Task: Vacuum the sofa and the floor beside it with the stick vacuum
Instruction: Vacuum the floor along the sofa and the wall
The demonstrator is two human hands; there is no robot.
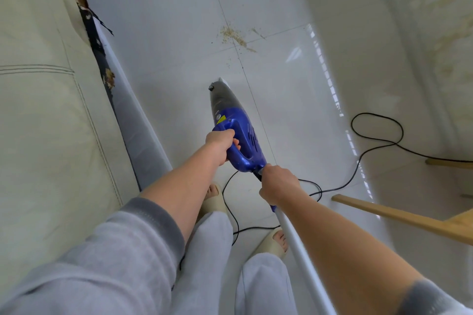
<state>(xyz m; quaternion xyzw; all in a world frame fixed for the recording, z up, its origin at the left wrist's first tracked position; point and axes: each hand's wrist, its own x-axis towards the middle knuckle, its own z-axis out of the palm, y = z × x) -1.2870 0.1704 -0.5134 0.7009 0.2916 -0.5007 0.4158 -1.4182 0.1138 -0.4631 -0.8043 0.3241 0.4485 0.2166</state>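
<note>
— So, where is the vacuum (238,133)?

— Over the pale floor (281,84), just beside the sofa (46,110). Its blue body points away from the person, the grey nose end farthest off and low to the tiles.

— And the hands?

— Both are grasping it. The left hand (221,142) is curled round the blue loop handle on the body. The right hand (277,184) is wrapped round the top of the white tube (302,258), right where it meets the blue body. The tube runs back along the right forearm toward the camera.

— Anything on the floor?

— A patch of tan crumbs (236,38) lies ahead of the nose, well apart from it, at a joint between tiles. A black cord (358,161) leaves the rear of the body, loops past the feet and curls off to the right.

— The feet?

— In beige slippers (212,199), under loose grey trousers (210,250); the sleeves are grey too, pushed up the forearms.

— And the sofa?

— Cream, with stitched seams, filling the left side. Its lower front edge is torn, showing dark, flaking material. At the right, light wooden bars (399,217) of some furniture stand near the cord; I cannot tell what piece it is.
</note>
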